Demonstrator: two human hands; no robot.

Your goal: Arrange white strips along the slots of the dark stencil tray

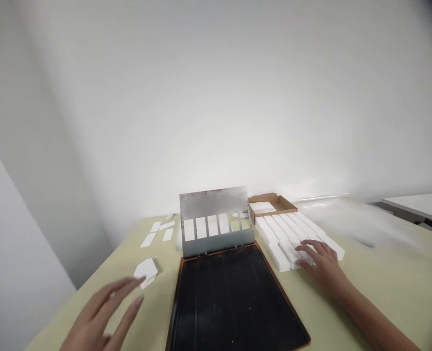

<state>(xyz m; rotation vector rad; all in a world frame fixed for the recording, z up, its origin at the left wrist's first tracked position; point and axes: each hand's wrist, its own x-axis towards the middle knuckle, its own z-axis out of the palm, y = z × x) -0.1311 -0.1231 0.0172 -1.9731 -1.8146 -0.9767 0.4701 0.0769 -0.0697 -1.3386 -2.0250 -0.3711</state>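
My left hand (104, 312) is open, fingers spread, over the near left of the table. One fingertip overlaps a small pile of white cards (146, 269) in the view; I cannot tell whether it touches. On the right, my right hand (320, 265) lies over the near end of rows of white blocks or stacked pieces (280, 243), its fingers apart and slightly bent. Between the hands lies a hinged frame with a black base (226, 297). Its grey metal lid (214, 204) stands raised, with a row of rectangular openings; white pieces show in several of them.
A brown cardboard box (291, 207) with white sheets in it sits behind the white rows. Several loose white cards (148, 240) lie at the back left of the yellow-green table (153, 317). Clear plastic wrap (347, 219) spreads on the right. A white wall (216, 97) rises behind.
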